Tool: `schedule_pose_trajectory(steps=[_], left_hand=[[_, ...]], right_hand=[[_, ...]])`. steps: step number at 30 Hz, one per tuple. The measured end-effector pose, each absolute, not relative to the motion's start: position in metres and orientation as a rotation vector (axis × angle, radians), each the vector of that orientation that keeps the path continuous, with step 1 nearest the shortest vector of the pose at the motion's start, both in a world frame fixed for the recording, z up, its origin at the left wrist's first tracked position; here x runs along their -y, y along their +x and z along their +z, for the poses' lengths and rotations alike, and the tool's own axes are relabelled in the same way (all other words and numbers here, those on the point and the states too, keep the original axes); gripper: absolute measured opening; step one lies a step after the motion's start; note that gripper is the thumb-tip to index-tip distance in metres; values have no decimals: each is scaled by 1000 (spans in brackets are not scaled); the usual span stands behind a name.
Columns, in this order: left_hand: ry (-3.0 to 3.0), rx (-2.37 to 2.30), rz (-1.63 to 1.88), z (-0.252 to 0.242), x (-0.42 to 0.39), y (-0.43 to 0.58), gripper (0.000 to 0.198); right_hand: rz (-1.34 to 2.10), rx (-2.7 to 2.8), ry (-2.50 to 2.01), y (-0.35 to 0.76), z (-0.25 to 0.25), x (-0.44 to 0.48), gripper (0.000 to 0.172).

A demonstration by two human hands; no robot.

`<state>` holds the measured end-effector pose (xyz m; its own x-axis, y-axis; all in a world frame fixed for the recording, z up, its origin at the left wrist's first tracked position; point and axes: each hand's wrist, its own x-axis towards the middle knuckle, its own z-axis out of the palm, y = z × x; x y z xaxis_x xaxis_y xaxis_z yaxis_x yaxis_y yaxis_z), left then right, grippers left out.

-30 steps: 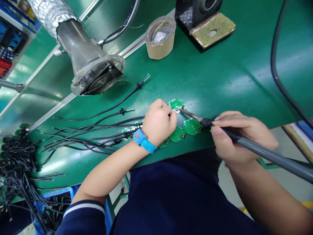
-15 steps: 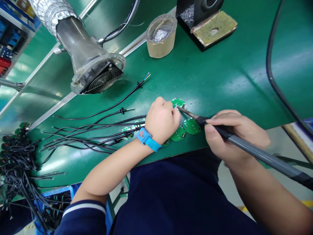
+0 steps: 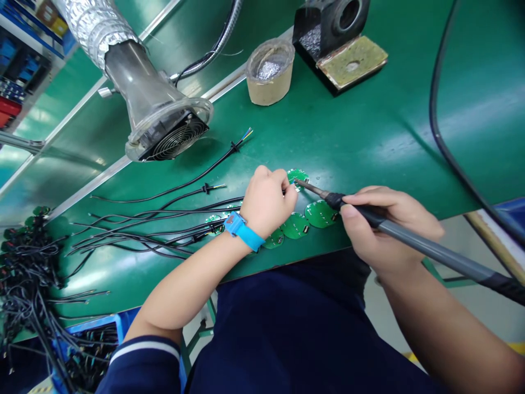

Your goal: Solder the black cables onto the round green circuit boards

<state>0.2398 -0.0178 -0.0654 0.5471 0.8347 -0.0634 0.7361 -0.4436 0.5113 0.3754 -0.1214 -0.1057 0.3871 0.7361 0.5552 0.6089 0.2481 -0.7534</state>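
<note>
My right hand (image 3: pixel 389 227) is closed around the grey handle of a soldering iron (image 3: pixel 426 246), held like a pen. The iron's tip meets a round green circuit board (image 3: pixel 301 176), close to my left fingertips. My left hand (image 3: pixel 268 194), a blue strap (image 3: pixel 246 232) on its wrist, is closed in a pinch beside that board. A black cable (image 3: pixel 221 203) runs under this hand, and a bit of blue wire shows at the fingertips; the pinch itself is mostly hidden. More green boards (image 3: pixel 296 225) lie in a row below, towards my body.
Several black cables (image 3: pixel 135 241) spread to the left, beside a big cable bundle (image 3: pixel 28 257). A fume extractor (image 3: pixel 176 137) hangs at upper left. Behind my hands stand a round solder cup (image 3: pixel 268 82) and an iron stand with a sponge (image 3: pixel 355 63). A black cord (image 3: pixel 437 120) loops at right.
The view has shifted slightly. My left hand has drawn a little left, uncovering more of the lower boards. The iron's tip remains at the same board.
</note>
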Motion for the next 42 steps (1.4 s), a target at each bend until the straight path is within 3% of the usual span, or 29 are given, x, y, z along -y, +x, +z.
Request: schedule_pose_trajectory(steps=[20, 24, 30, 36, 42], left_hand=[[2173, -1345, 160, -62, 8, 247, 24], [2271, -1308, 107, -59, 12, 246, 17], [2535, -1397, 317, -37, -12, 181, 15], [2640, -1295, 120, -52, -46, 113, 11], [2631, -1172, 729, -22, -23, 110, 4]], right_hand=[[55, 1179, -1400, 382, -118, 125, 6], [18, 1190, -1355, 382, -118, 124, 10], [-114, 1165, -1283, 383, -120, 119, 10], [-145, 1232, -1312, 382, -120, 119, 4], [-48, 1203, -1214, 380, -119, 126, 9]])
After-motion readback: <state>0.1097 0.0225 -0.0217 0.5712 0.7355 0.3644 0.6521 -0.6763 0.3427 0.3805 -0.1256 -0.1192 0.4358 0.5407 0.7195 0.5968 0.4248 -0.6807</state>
